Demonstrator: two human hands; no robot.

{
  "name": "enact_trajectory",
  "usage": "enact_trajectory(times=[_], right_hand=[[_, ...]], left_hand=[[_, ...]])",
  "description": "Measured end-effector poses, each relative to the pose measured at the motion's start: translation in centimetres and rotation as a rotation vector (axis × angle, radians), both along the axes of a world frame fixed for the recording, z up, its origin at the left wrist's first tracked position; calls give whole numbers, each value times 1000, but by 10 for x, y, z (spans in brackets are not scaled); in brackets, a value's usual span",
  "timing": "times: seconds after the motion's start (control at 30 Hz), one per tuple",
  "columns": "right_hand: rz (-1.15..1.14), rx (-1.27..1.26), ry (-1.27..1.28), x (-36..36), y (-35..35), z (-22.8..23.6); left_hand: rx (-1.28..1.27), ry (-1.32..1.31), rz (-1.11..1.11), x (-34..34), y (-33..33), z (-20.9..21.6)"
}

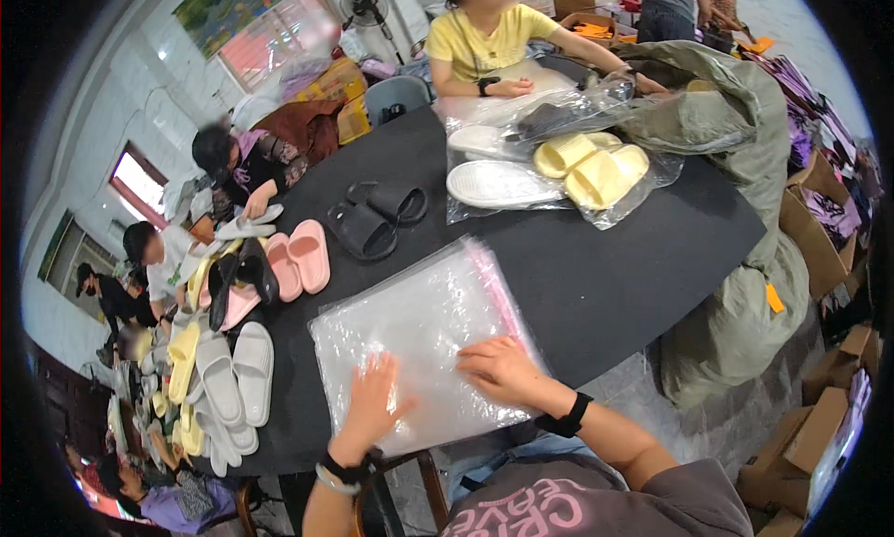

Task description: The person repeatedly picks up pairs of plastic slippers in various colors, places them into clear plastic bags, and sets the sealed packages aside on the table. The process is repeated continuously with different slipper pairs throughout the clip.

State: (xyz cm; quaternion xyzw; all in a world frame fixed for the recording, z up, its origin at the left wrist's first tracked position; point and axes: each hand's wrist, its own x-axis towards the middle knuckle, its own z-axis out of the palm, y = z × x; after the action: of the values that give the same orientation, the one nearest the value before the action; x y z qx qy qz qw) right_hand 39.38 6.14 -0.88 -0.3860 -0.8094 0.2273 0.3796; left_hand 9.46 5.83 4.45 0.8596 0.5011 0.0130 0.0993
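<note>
A stack of clear plastic bags (424,323) with a pink strip along its right edge lies before me on the black table. My left hand (374,402) rests palm down on the left part of the stack, fingers spread. Over its right part, near the pink strip, lies my right hand (503,371), palm down with the fingers loosely bent and pointing left. Nothing shows in either hand. Beyond the stack sits a pair of black slides (374,222). Pink slides (298,260) stand left of them.
Grey slides (251,374) and yellow ones crowd the table's left edge. Bagged white slippers (503,185) and yellow slides (610,176) lie at the far right. Across the table (615,285), a person in yellow (484,43) reaches toward a large grey-green sack (745,285). Others sit along the left.
</note>
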Motion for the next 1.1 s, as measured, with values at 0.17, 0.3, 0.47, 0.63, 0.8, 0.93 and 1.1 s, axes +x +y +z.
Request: enact_trajectory(times=[0.17,0.3,0.47,0.63,0.8,0.93,1.1], right_hand=[[-6,5,-15,3,1,-5],[76,-36,-64,12,6,-11],[400,-426,247,85,40,37],[-520,-25,12,207,128,82],[-983,-117,-476,309,200,53],[-924,-169,-309,333,208,23],[-646,-229,109,295,178,59]], left_hand=[[80,-63,33,63,-46,-32],[199,-136,112,75,-47,-51],[166,-131,157,79,-50,-52],[194,-169,169,74,-56,-56],[246,-168,161,74,-54,-60],[251,-169,153,78,-51,-59],[268,-171,162,74,-54,-56]])
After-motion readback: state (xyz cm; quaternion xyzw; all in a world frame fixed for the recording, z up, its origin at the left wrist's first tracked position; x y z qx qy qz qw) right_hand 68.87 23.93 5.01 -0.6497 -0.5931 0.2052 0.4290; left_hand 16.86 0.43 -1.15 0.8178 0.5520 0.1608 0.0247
